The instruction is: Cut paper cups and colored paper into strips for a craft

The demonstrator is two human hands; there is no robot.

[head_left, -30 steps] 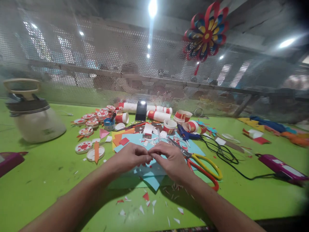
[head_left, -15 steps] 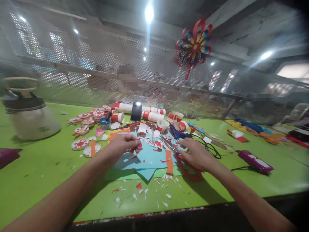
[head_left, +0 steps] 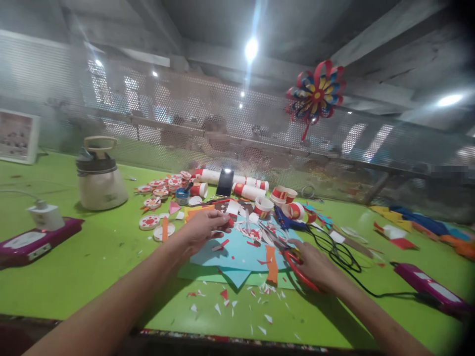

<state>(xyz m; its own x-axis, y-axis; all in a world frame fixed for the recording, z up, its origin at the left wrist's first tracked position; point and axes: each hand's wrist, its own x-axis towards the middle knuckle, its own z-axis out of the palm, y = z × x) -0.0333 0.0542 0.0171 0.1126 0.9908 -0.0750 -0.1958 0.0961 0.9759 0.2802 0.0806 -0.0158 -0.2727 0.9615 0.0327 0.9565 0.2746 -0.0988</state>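
Observation:
My left hand is closed in a pinch over the light-blue paper. A small red paper piece shows at its fingertips. On the right, my right hand is closed on the red handles of the scissors, whose blades point up and left toward the cut scraps. An orange paper strip lies just left of the handles. Beyond the blades is a blue glue gun.
Paper cups, a phone, a blue jar and round red-and-white discs stand or lie behind. A white jug is at left. Purple power strips lie at both sides; a black cable loops at right.
The view has turned left, bringing the left power strip and a picture frame into sight. My right hand has closed around the scissors' handles. My left hand keeps its pinch.

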